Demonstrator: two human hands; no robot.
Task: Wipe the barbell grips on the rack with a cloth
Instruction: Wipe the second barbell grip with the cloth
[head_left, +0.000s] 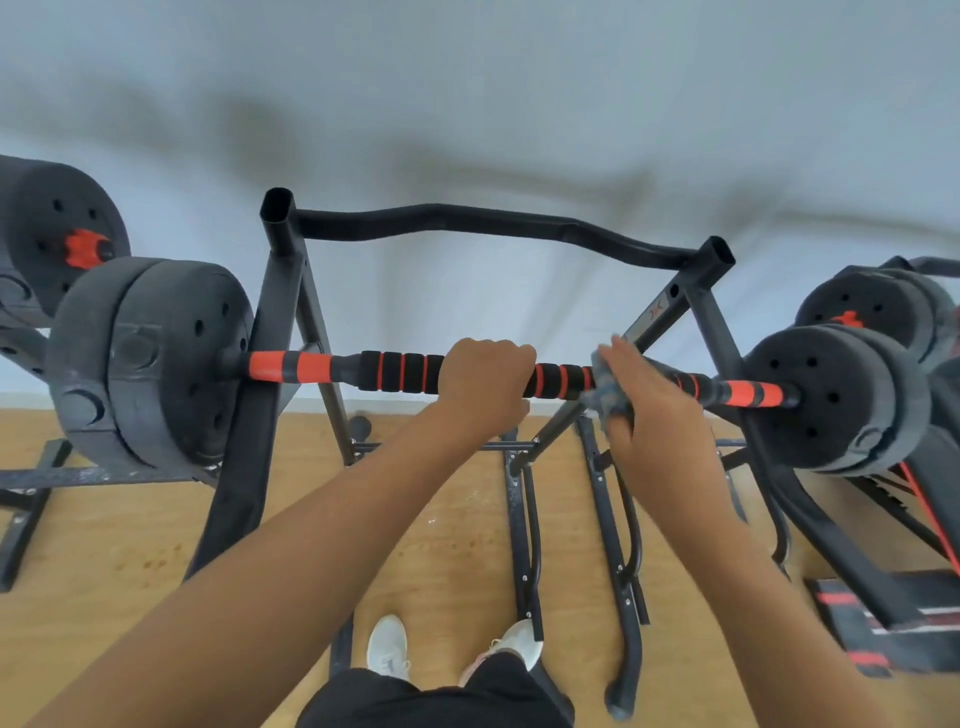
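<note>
Cloth under right hand (blurred), left hand gripping barbell

A pale grey-white wall fills the upper half, blurred, with soft shadows across it. Below it runs a light wooden floor, worn and speckled in places. More black weight plates stand at far left, and a black-and-red padded bench sits lower right.

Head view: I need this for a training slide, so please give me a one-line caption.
Left hand grips the barbell on the rack while right hand wipes it with a cloth.
</note>
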